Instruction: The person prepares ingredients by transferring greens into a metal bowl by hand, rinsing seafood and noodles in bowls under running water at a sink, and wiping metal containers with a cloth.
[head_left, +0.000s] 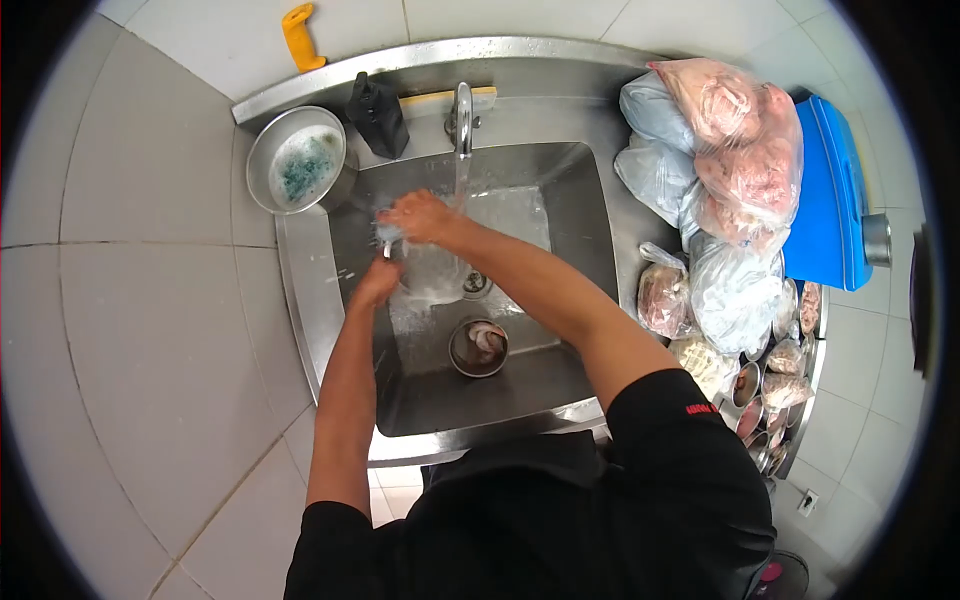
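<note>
Left to right: metal bowl (297, 160) at the surface's upper-left corner held suds and a blue-green clump. Left hand (377, 282) had its fingers closed on a shiny metal piece (387, 249), near the sink's (572, 330) left wall. Right hand (420, 217) fingers were curled over a pale bluish wad (388, 232), probably a scrubber; splash blurred it. Rinse was mid-way: tap (463, 118) running, metal piece in hand. Small bowl (478, 347) near the sink's lower edge, unemptied, pinkish pieces inside. Filled bags (745, 160) lined the surface's right side.
</note>
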